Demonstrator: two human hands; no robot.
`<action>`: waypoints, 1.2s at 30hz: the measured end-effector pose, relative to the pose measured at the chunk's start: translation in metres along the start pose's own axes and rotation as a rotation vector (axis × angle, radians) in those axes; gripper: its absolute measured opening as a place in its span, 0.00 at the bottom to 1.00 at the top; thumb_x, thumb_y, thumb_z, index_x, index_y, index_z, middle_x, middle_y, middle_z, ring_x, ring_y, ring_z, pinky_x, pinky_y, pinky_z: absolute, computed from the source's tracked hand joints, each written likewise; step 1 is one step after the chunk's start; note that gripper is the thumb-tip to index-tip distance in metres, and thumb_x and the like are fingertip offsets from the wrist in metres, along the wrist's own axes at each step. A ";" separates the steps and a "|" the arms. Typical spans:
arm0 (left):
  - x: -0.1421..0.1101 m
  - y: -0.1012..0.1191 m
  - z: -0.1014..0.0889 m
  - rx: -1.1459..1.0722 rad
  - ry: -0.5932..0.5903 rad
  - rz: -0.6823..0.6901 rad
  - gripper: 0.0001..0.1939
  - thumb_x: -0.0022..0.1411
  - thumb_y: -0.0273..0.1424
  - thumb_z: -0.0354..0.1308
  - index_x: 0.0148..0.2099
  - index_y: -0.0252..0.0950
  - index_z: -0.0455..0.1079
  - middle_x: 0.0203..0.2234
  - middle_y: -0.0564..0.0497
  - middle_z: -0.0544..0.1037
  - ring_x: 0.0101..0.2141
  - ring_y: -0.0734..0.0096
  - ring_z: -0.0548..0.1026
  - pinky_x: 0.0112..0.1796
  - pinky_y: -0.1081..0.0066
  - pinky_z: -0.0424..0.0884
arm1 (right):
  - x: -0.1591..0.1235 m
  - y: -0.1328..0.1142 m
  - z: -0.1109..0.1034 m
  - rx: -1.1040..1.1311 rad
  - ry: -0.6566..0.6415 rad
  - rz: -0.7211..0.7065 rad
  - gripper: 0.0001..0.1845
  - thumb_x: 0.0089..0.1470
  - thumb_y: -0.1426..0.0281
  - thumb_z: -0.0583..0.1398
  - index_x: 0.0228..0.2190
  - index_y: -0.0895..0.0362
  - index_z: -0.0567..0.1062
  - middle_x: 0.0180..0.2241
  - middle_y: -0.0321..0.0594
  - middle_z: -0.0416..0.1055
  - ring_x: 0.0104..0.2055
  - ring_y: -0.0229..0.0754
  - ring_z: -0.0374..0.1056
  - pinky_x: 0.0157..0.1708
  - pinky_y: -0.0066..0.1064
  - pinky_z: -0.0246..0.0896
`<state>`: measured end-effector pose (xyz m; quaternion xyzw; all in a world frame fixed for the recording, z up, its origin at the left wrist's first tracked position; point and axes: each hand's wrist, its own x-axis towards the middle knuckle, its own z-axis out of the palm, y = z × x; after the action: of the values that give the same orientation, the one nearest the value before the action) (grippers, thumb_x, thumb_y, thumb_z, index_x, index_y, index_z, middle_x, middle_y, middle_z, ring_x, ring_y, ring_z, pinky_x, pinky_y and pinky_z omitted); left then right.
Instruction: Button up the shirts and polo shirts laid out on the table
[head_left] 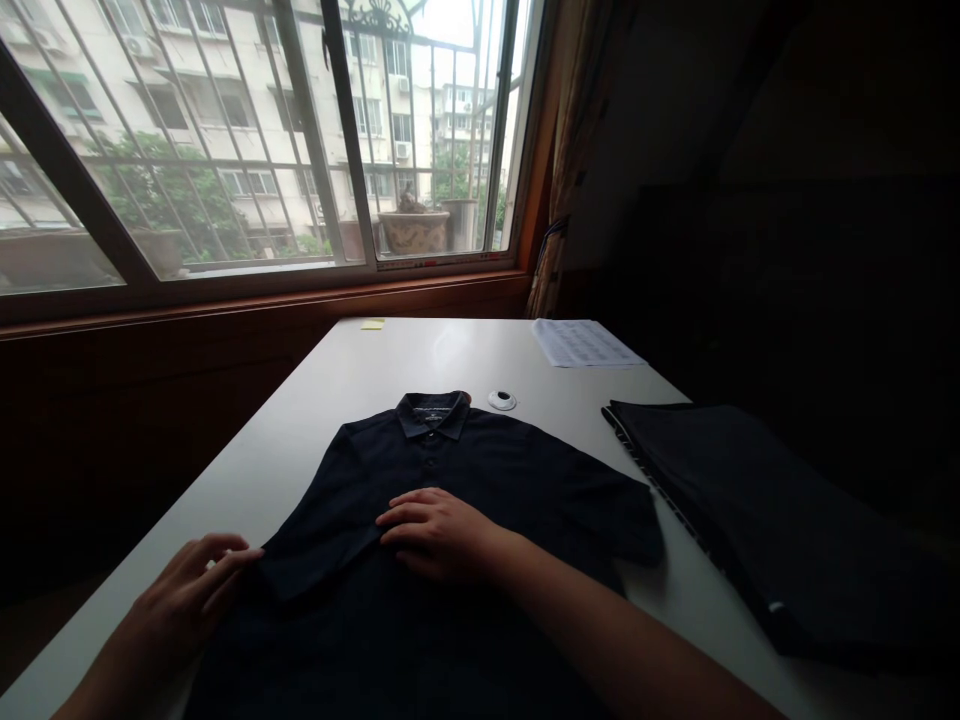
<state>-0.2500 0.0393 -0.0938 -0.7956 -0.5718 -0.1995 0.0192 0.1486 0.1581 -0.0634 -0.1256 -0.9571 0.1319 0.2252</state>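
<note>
A dark short-sleeved collared shirt lies front up on the white table, its collar toward the window and its lower part running out of view at the bottom. My left hand pinches the edge of the sleeve on the left side. Across the chest of the shirt, my right hand rests palm down with its fingers stretched out toward the left. The sleeve on the right side spreads out flat, near my right forearm.
Folded dark cloth lies at the table's right edge. Beyond the collar sits a small white round object with a dark centre. Printed papers and a yellow sticky note lie at the far end of the white table, below the window.
</note>
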 end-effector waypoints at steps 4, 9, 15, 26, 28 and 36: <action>0.004 -0.004 -0.017 0.154 -0.045 0.146 0.21 0.69 0.37 0.50 0.62 0.57 0.66 0.59 0.50 0.70 0.48 0.57 0.77 0.38 0.64 0.81 | 0.000 0.000 0.001 0.004 0.008 0.003 0.15 0.62 0.65 0.57 0.50 0.52 0.75 0.57 0.36 0.72 0.62 0.44 0.62 0.62 0.38 0.54; 0.025 0.003 -0.033 0.177 -0.120 0.242 0.25 0.67 0.33 0.52 0.64 0.57 0.64 0.58 0.53 0.73 0.52 0.59 0.75 0.49 0.61 0.78 | 0.001 0.001 0.002 -0.013 0.010 -0.017 0.15 0.62 0.65 0.58 0.49 0.52 0.75 0.56 0.39 0.72 0.62 0.45 0.62 0.61 0.39 0.54; 0.072 0.051 -0.001 0.156 -0.254 0.229 0.28 0.70 0.44 0.50 0.70 0.48 0.55 0.65 0.53 0.62 0.62 0.57 0.66 0.57 0.58 0.72 | 0.001 0.000 0.001 -0.029 0.006 -0.009 0.15 0.62 0.66 0.58 0.50 0.52 0.75 0.55 0.40 0.73 0.61 0.44 0.63 0.61 0.39 0.56; 0.206 0.070 0.076 0.220 -0.316 -0.178 0.38 0.72 0.50 0.37 0.72 0.29 0.46 0.71 0.42 0.43 0.70 0.54 0.41 0.66 0.51 0.44 | 0.002 -0.001 -0.001 -0.051 -0.020 0.007 0.15 0.62 0.65 0.58 0.49 0.52 0.75 0.56 0.40 0.72 0.61 0.45 0.62 0.60 0.40 0.57; 0.219 0.071 0.080 0.227 -0.287 -0.221 0.37 0.72 0.49 0.36 0.73 0.29 0.45 0.71 0.41 0.42 0.70 0.53 0.40 0.66 0.48 0.43 | 0.002 -0.002 -0.002 -0.043 -0.023 0.008 0.15 0.62 0.65 0.57 0.49 0.52 0.75 0.57 0.39 0.72 0.61 0.44 0.62 0.60 0.39 0.56; 0.237 0.073 0.083 0.227 -0.257 -0.295 0.37 0.72 0.49 0.33 0.73 0.32 0.43 0.71 0.43 0.43 0.70 0.53 0.40 0.65 0.43 0.44 | 0.002 -0.005 -0.010 0.042 -0.027 0.110 0.32 0.62 0.60 0.58 0.64 0.52 0.59 0.64 0.43 0.63 0.63 0.46 0.61 0.62 0.40 0.55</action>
<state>-0.0952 0.2495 -0.0754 -0.7148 -0.6985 -0.0315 0.0063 0.1501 0.1556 -0.0526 -0.1714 -0.9487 0.1660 0.2074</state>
